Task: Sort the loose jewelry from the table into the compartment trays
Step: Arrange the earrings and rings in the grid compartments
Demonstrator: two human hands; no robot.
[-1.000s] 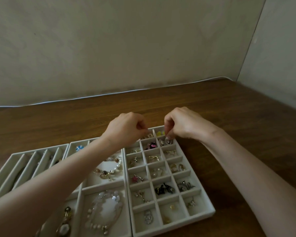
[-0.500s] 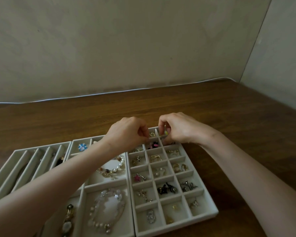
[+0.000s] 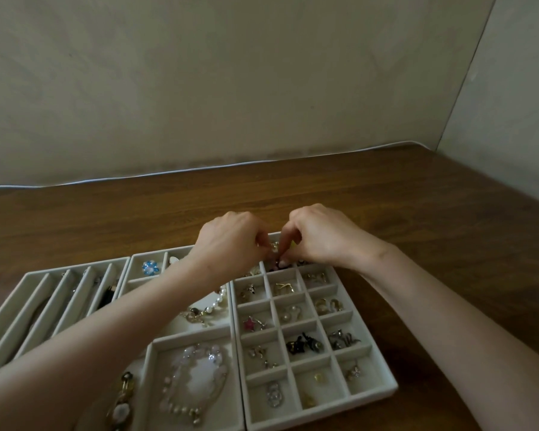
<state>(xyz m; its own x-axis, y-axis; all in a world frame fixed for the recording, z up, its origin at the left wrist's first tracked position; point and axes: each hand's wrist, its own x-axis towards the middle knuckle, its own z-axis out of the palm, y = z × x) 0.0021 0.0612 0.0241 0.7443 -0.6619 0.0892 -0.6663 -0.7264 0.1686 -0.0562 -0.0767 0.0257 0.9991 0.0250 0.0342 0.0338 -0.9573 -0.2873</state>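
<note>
My dark wooden worktop spans the middle of the frame. Above it, a pale wall meets a side wall at upper right.

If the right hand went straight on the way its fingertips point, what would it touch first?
Probably the dark-pink jewelry piece in a far compartment of the pale grey grid tray beneath the right hand; depth unclear.

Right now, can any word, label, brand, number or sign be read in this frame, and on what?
None: no readable text shows on the trays, the jewelry, the table or the wall.
The pale oval on the bracelet at lower left is too blurred to tell.
</note>
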